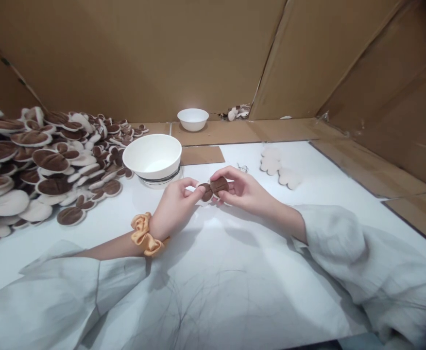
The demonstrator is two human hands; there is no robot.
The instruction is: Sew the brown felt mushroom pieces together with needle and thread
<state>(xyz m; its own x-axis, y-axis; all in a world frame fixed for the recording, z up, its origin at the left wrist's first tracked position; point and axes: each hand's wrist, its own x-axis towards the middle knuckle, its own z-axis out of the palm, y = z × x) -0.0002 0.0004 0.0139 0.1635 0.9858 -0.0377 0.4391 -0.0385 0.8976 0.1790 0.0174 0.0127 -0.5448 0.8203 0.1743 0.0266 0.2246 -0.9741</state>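
Observation:
Between my two hands, just above the white tabletop (213,282), is a small brown plush piece with rounded lobes and a pale edge (220,185). My left hand (178,201) pinches its left lobe between thumb and fingers. On the other side my right hand (244,189) grips the larger lobe, thumb in front and fingers behind. Part of the piece is hidden by my fingers. Close behind my hands stands a large white bowl (152,170) with dark thread around its base. A little tangle of dark thread (242,168) lies beyond my right hand.
A big heap of brown-and-white plush pieces (52,160) fills the left side. Two pale lobed pieces (289,178) lie at the right. At the back stands a smaller white bowl (193,119). Cardboard walls (143,58) enclose the table's back and sides.

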